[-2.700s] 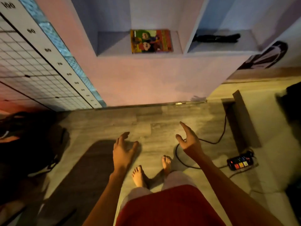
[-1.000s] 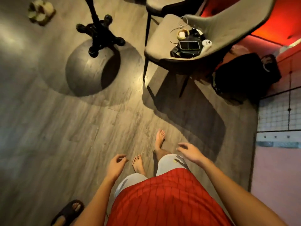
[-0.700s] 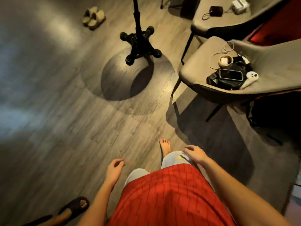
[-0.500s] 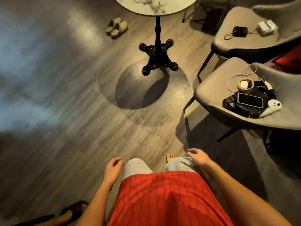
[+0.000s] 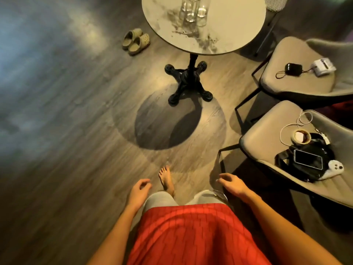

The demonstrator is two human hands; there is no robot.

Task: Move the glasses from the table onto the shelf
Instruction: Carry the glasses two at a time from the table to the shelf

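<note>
Clear glasses (image 5: 193,10), tops cut off, crowd the table (image 5: 238,25); both hands' fingers loose, empty.

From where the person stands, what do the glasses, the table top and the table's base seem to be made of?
Glasses: clear glass, since the top shows through them. Table top: pale polished stone, perhaps marble or an imitation, with grey veining. Base: black metal, likely cast iron, ornate and glossy.
</note>
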